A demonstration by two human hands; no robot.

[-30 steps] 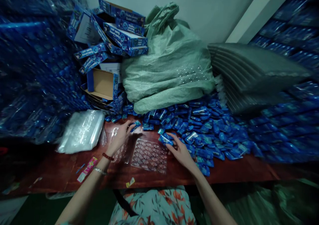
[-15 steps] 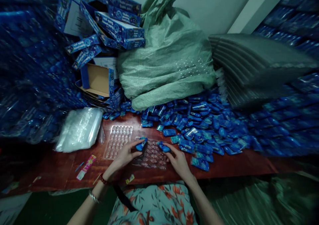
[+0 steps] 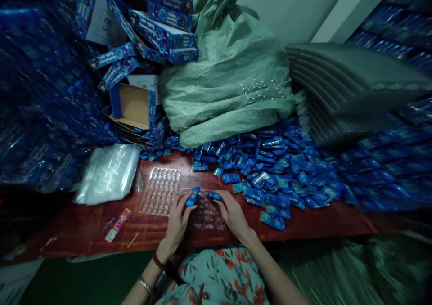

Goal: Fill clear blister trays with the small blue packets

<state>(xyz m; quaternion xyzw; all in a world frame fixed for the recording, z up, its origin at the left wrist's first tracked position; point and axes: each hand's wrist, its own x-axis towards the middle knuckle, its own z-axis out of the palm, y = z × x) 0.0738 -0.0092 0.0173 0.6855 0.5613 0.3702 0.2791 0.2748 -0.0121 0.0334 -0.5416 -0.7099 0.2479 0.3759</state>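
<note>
Close together near the front of the bench [image 3: 155,233], two bare hands work over a clear moulded tray [image 3: 207,217]. The left hand [image 3: 178,217] has its fingers clamped on a small blue packet [image 3: 192,197], held tilted above the tray's left part. The right hand [image 3: 233,215] pinches another blue packet [image 3: 213,196] between its fingers, above the tray's far edge; whether either packet touches the tray is hard to tell. A second clear tray [image 3: 161,191], its hollows in rows, lies flat just beside the first, on the left-hand side. Further left rests a stack of clear plastic bags [image 3: 108,174], and nearer the front edge are a pink strip [image 3: 118,225] and a thin blue stick [image 3: 108,224]. Beyond the right hand a loose heap of blue packets [image 3: 270,161] spreads over the bench, reaching back to a large pale green sack [image 3: 229,80]. Blue printed cartons [image 3: 158,35] are piled at odd angles left of the sack, with an open carton [image 3: 134,105] below them showing its brown inside. On the right, grey-green sheets [image 3: 351,80] sit stacked and bent, and more wrapped blue goods [image 3: 43,93] rise at the far left
</note>
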